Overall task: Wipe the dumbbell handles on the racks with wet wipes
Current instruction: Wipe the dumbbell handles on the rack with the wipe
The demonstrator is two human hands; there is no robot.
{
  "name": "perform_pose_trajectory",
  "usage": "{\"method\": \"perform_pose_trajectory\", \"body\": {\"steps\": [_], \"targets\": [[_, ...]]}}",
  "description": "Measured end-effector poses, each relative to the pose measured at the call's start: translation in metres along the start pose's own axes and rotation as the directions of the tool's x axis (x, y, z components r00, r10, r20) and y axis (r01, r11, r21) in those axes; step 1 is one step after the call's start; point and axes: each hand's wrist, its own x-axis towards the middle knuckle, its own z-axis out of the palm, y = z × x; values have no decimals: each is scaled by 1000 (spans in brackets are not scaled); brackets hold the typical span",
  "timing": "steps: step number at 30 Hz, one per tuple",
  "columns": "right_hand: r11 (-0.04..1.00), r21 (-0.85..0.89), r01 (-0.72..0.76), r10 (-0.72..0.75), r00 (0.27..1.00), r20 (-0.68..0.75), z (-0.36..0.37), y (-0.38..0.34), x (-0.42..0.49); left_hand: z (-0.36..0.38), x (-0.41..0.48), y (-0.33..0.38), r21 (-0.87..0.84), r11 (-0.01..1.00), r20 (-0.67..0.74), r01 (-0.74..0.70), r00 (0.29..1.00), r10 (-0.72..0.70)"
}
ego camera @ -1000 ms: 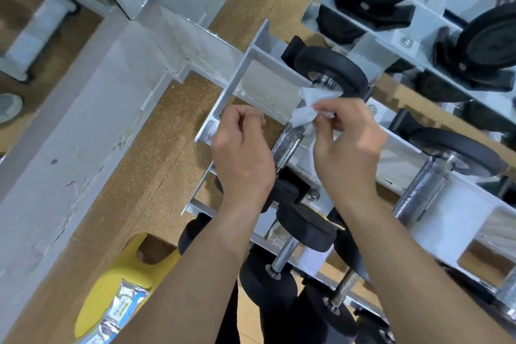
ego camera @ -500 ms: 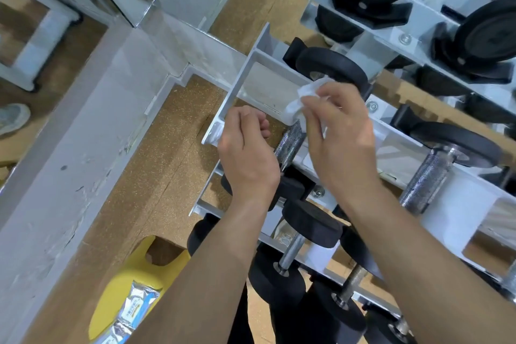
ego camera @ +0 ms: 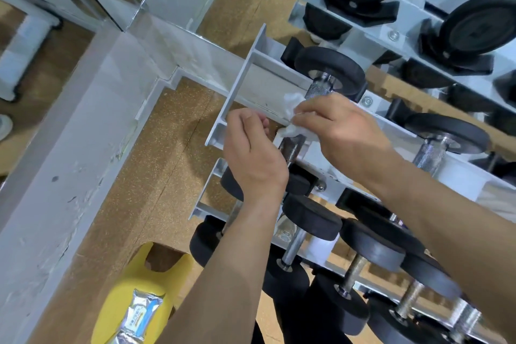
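Two hands work mid-frame at the rack [ego camera: 243,86]: the right hand [ego camera: 343,131] has its fingers clamped on a wet wipe [ego camera: 293,129] wrapped over the knurled dumbbell handle [ego camera: 318,89], while the left hand [ego camera: 251,156], fingers curled with their hold hidden, likely steadies it.

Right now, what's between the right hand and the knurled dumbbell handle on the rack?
A bunched white wet wipe. The right hand grips it against the knurled dumbbell handle. This shows in the head view.

Wipe: crumpled white wet wipe [ego camera: 291,100]
Handle: silver knurled metal dumbbell handle [ego camera: 317,90]
Plate: round black rubber dumbbell plate [ego camera: 335,67]
Rack: pale grey metal rack [ego camera: 242,88]
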Motion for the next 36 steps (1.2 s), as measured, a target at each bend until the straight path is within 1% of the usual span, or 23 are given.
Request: {"method": "perform_pose_trajectory", "body": {"steps": [4, 5, 6, 8, 10, 13, 15, 16, 17, 18, 20, 22, 23, 24, 25, 27, 29, 30, 32, 33, 34, 36], "targets": [[986, -32, -162, 153, 970, -190, 7, 9, 4, -1, 1, 0, 20, 1000, 38, 13, 999, -13], [982, -8, -189, 183, 962, -200, 11, 7, 2, -1, 1, 0, 20, 1000, 39, 15, 999, -15], [982, 33, -185, 188, 963, -195, 13, 2, 0, -1, 1, 0, 18, 1000, 39, 16, 999, -16], [983, 151, -101, 125, 980, -154, 16, -13, -7, 0, 2, -1, 6, 1000, 36, 19, 999, -19], [973, 231, 6, 5, 999, -49, 16, -26, -14, 0, 3, -2, -12, 1000, 28, 18, 999, -17], [967, 222, 127, -150, 985, 87, 9, -30, -15, 0, 3, -3, -41, 999, 19, 14, 1000, -13], [966, 152, 209, -229, 965, 131, 6, -21, -12, 0, 4, -3, -42, 999, 12, 15, 1000, -15], [968, 101, 230, -241, 963, 120, 3, -13, -8, 0, 3, -3, -38, 999, 12, 16, 1000, -15], [974, 44, 224, -227, 970, 87, 2, -3, -5, -1, 3, -3, -34, 999, 13, 18, 1000, -18], [983, -12, 185, -185, 982, 36, 0, 8, 0, -1, 3, -3, -33, 999, 16, 20, 1000, -19], [995, -91, 34, -42, 995, -87, -4, 20, 7, -1, 2, -2, -32, 999, 22, 22, 1000, -21], [994, -76, -85, 69, 978, -195, 3, 17, 5, -1, 1, -2, -29, 999, 28, 21, 999, -20], [995, -47, -94, 81, 971, -226, 9, 8, 0, -1, 1, -2, -26, 999, 31, 20, 999, -19], [998, -8, -56, 53, 974, -218, 14, -4, -5, -1, 1, -2, -23, 1000, 34, 17, 999, -17], [999, 41, 8, 0, 984, -181, 19, -17, -12, -1, 2, -3, -21, 1000, 36, 14, 999, -14], [986, 119, 115, -107, 992, -68, 23, -33, -22, 0, 3, -4, -21, 1000, 45, 10, 999, -9], [977, 102, 188, -190, 982, 10, 19, -26, -18, 0, 3, -4, -17, 1000, 53, 16, 998, -15], [976, 64, 207, -208, 978, 10, 17, -16, -14, 0, 3, -4, -13, 1000, 54, 21, 998, -21], [983, -45, 175, -178, 982, -64, 13, 4, -1, -1, 3, -5, -9, 1000, 61, 26, 998, -25], [988, -95, 122, -132, 985, -113, 11, 12, 5, -1, 2, -4, -7, 1000, 66, 25, 998, -25], [991, -123, 59, -78, 985, -157, 10, 17, 10, -2, 2, -4, -3, 1000, 67, 26, 997, -25], [992, -114, -45, 19, 976, -215, 14, 13, 9, -2, 1, -3, 9, 1000, 65, 26, 998, -26]]}}
